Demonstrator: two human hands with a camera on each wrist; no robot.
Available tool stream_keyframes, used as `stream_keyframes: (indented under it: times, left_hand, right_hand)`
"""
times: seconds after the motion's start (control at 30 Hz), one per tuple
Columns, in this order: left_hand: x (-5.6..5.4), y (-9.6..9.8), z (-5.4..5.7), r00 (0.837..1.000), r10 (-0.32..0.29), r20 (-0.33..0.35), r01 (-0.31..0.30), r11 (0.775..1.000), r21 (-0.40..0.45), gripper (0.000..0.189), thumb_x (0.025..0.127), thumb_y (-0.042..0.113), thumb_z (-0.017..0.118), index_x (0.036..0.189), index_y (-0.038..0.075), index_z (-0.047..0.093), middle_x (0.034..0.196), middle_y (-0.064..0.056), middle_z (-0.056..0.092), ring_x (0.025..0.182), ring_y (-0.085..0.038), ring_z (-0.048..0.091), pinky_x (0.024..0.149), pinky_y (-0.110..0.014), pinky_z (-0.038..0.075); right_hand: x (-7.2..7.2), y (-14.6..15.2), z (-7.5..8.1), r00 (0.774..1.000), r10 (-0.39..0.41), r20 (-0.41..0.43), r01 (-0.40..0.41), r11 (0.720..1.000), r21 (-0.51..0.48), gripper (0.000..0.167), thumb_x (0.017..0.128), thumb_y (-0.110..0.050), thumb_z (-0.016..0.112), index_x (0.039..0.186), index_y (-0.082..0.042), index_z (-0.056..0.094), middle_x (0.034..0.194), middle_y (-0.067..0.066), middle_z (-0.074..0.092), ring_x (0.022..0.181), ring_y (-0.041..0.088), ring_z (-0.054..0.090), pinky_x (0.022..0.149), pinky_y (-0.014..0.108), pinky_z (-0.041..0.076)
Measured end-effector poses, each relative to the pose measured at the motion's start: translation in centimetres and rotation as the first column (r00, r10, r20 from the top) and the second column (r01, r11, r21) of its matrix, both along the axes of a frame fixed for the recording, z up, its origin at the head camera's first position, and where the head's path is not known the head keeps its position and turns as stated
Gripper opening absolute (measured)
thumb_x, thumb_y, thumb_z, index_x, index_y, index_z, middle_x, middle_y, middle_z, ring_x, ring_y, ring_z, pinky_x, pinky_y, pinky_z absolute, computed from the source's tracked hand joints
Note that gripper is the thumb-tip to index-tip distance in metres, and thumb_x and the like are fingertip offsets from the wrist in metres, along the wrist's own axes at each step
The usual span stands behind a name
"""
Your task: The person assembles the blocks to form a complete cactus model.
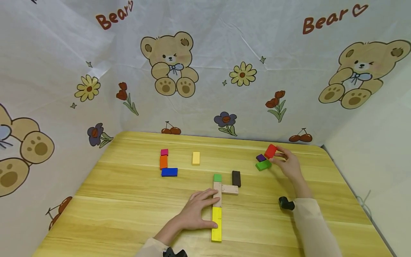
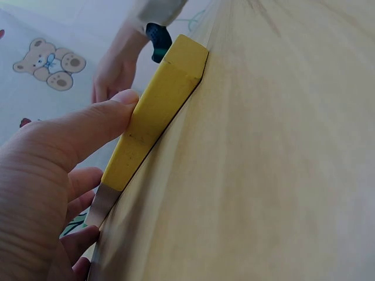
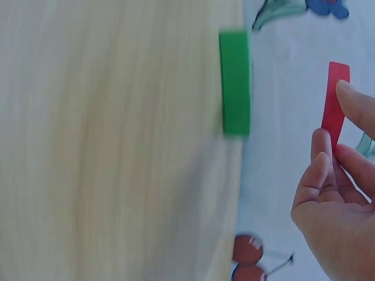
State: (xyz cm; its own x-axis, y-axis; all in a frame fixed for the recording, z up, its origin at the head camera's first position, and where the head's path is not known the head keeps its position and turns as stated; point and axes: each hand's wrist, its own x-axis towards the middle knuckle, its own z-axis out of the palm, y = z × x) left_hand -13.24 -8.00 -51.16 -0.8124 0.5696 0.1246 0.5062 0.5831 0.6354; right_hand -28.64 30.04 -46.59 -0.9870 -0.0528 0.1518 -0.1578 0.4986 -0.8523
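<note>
My right hand (image 1: 289, 165) pinches a red block (image 1: 270, 151) between thumb and fingers, above the table. A green block (image 1: 263, 165) and a small purple block (image 1: 260, 157) lie just beside it; the purple one does not show in the right wrist view. Spread over a straight row of blocks, my left hand (image 1: 196, 210) touches them. Its thumb rests on the yellow block (image 2: 153, 105), and its fingers reach onto the pale wooden block (image 1: 217, 200). A small light-green block (image 1: 217, 177) tops that row. To the right, another pale block (image 1: 229, 189) lies crosswise, meeting a black block (image 1: 236, 179).
At the back left, magenta (image 1: 164, 152), orange (image 1: 163, 162) and blue (image 1: 169, 172) blocks form an L shape. A cream-yellow block (image 1: 196, 158) lies alone to their right. Behind the wooden table (image 1: 128, 200) hangs a cloth (image 1: 205, 53) printed with bears and flowers.
</note>
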Motion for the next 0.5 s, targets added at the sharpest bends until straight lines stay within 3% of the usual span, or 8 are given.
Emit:
stream_keyframes:
  times: [0.1,0.23,0.5]
  left_hand:
    - [0.0,0.0,0.0,1.000,0.002,-0.008,-0.002,1.000,-0.002,0.081,0.075,0.054,0.077,0.142,0.017,0.053,0.157,0.001,0.037,0.147,-0.026,0.029,0.116,-0.053,0.024]
    - [0.1,0.0,-0.1,1.000,0.006,-0.005,-0.006,1.000,-0.010,0.081,0.075,0.055,0.077,0.142,0.017,0.052,0.157,0.003,0.036,0.148,-0.025,0.028,0.116,-0.052,0.024]
    - [-0.1,-0.1,-0.3,0.999,-0.001,-0.036,0.001,1.000,-0.010,0.080,0.075,0.055,0.076,0.142,0.017,0.053,0.157,0.001,0.037,0.147,-0.026,0.031,0.115,-0.053,0.026]
  right_hand:
    - [0.1,-1.6,0.3,0.999,0.049,-0.005,-0.049,0.999,0.008,0.068,0.089,-0.012,0.072,0.146,0.004,0.040,0.142,0.027,0.045,0.105,0.007,0.060,0.078,0.001,0.044]
    - [-0.1,-3.4,0.2,0.995,0.100,0.016,-0.101,0.994,0.042,0.066,0.088,-0.012,0.073,0.145,0.001,0.042,0.140,0.024,0.049,0.118,0.038,0.057,0.080,0.003,0.045]
    - [-0.1,-6.3,0.1,0.982,0.185,0.042,-0.189,0.975,0.119,0.063,0.083,-0.010,0.077,0.139,0.000,0.051,0.117,0.025,0.065,0.103,0.039,0.061,0.076,0.017,0.047]
